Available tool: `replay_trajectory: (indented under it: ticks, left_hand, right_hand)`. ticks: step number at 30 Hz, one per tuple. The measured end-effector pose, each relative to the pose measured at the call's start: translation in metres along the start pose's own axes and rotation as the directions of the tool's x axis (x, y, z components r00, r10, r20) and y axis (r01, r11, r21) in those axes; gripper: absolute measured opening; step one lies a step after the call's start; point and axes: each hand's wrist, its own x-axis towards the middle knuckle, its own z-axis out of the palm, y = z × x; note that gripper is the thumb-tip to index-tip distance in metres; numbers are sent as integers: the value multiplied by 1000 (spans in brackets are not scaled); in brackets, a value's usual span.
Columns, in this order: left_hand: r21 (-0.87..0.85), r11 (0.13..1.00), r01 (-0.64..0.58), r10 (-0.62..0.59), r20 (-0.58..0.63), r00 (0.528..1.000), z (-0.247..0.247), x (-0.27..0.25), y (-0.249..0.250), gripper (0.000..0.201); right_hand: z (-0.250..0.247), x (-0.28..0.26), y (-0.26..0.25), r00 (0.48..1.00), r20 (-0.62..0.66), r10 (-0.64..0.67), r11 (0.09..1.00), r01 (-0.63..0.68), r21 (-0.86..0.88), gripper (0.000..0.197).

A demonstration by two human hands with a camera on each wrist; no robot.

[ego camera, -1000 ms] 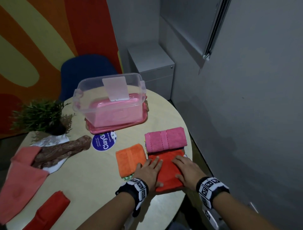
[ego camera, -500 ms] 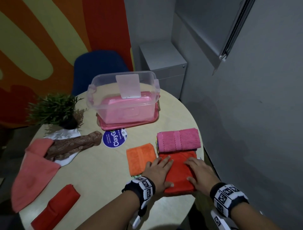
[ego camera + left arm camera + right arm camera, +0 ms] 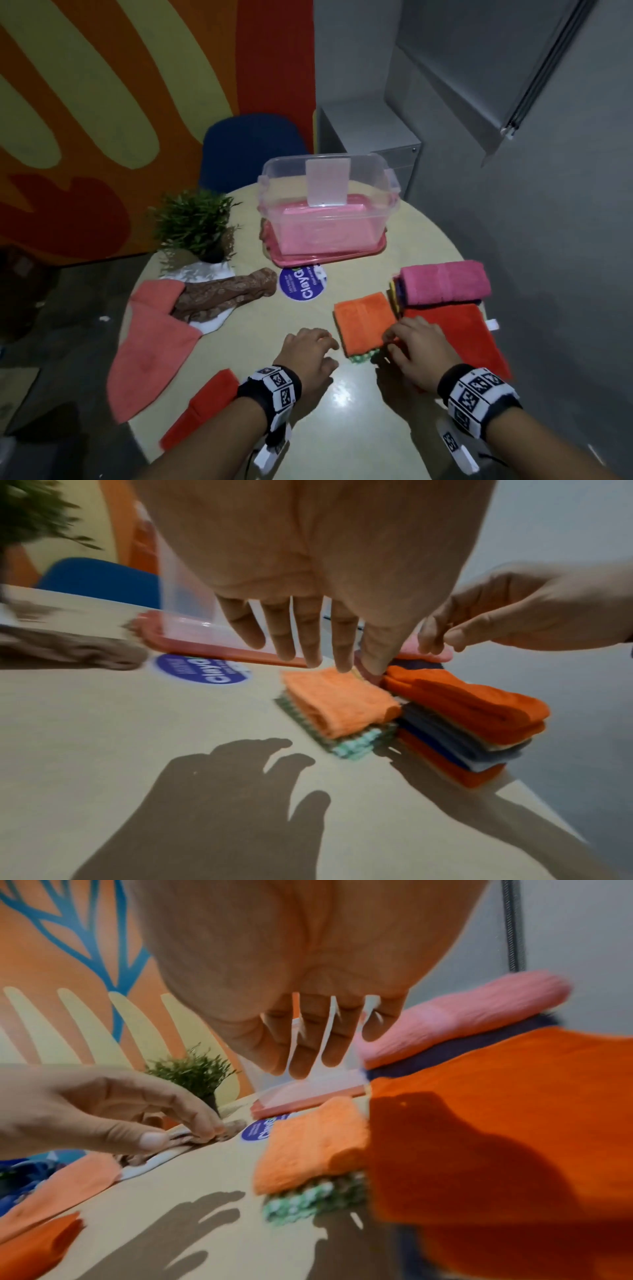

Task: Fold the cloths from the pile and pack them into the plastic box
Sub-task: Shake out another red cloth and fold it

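A clear plastic box (image 3: 329, 212) stands on its pink lid at the back of the round table (image 3: 342, 421). Before it lie a rolled pink cloth (image 3: 445, 286), a folded red cloth (image 3: 459, 332) on top of a stack (image 3: 455, 748), and a folded orange cloth (image 3: 364, 317) on a green checked one (image 3: 356, 744). My left hand (image 3: 310, 346) hovers over bare table left of the orange cloth, fingers (image 3: 304, 642) straight, holding nothing. My right hand (image 3: 407, 339) hangs over the seam between the orange and red cloths, fingers (image 3: 301, 1047) loosely bent and empty.
The unfolded pile sits at the left: a salmon cloth (image 3: 154, 339), a brown patterned cloth (image 3: 222, 298) over a white one, and a red folded cloth (image 3: 202, 407) near the front edge. A potted plant (image 3: 195, 226), a blue sticker (image 3: 303, 282) and a blue chair (image 3: 253, 147) lie beyond.
Both hands have lifted off the red folded cloth and shifted left. The left hand is now over bare table; the right is at the orange cloth's edge.
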Motion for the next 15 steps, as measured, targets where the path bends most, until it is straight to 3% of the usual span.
replay_trajectory:
  ticks: [8, 11, 15]
  left_hand:
    - [-45, 957, 288, -289, -19, 957, 8, -110, -169, 34]
    - [-84, 926, 368, -366, 47, 930, 18, -140, -203, 39]
    - [-179, 913, 367, -330, 207, 921, 29, -162, -222, 55]
  right_hand:
    - [80, 45, -161, 960, 264, -90, 986, 48, 161, 26]
    - [104, 52, -205, 938, 325, -122, 974, 51, 220, 36]
    - [138, 59, -233, 894, 372, -249, 960, 178, 215, 64]
